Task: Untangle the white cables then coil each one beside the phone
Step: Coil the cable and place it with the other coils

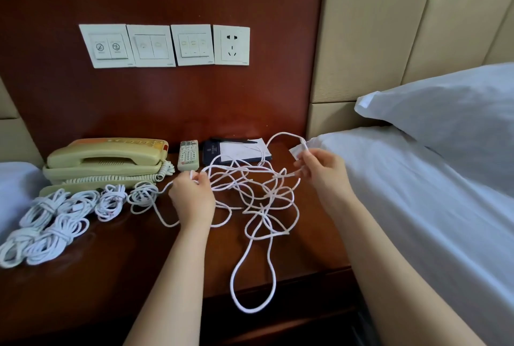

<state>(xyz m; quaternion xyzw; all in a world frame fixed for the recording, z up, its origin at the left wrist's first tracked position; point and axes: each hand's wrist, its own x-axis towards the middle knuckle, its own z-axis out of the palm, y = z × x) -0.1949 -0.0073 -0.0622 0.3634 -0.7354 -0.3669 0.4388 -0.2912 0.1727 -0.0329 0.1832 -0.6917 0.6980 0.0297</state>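
A tangle of white cables point(260, 195) sprawls over the dark wooden nightstand point(116, 262), with one long loop hanging over its front edge. My left hand point(192, 198) pinches a strand at the tangle's left side. My right hand point(319, 170) holds another strand, raised at the right near the bed, with a white tag by the fingertips. A beige phone point(105, 159) sits at the back left. In front of it lie several coiled white cables point(55, 223); the rightmost coil point(143, 194) trails a loose end toward my left hand.
A white remote point(189, 155) and a dark notepad folder with paper point(239, 151) lie behind the tangle. Switch plates and a socket point(230, 45) are on the wall panel. A bed with white sheet and pillow point(445, 128) borders the right; white bedding lies at far left.
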